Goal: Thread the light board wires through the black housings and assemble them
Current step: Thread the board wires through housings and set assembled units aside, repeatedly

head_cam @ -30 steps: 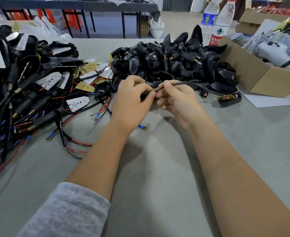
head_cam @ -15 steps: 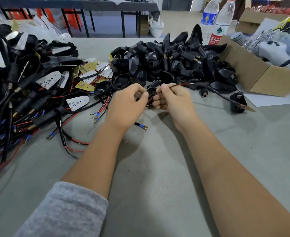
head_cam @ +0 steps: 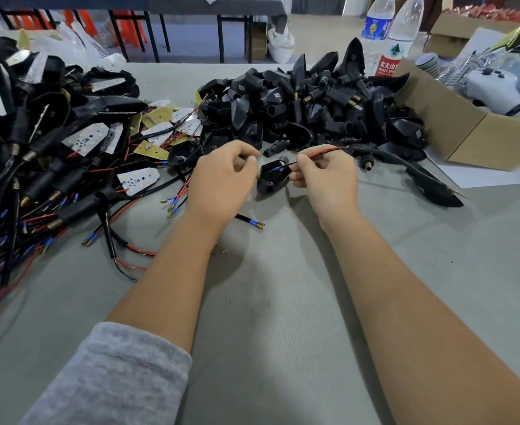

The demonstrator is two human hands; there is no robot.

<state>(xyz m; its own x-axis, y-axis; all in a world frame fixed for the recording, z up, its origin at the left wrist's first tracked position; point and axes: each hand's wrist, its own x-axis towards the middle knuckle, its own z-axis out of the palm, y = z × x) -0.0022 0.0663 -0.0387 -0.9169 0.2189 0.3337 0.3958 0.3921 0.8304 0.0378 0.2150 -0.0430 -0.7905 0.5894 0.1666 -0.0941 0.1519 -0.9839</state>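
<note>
The right hand [head_cam: 326,179] pinches one red-and-black wire pair [head_cam: 320,152], its blue-tipped ends entering one black housing [head_cam: 272,179] lying mid-table between both hands. The left hand [head_cam: 222,182] hovers beside it, fingers curled, holding nothing. Two water bottles [head_cam: 387,35] stand at the far edge.

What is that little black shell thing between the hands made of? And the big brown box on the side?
The black housing looks like moulded plastic: smooth, dull black, with a soft sheen and rounded edges. The box looks like plain brown cardboard, matt, with a folded flap and a raw cut edge. The right hand pinches red and black wires, which are probably plastic-coated.
</note>
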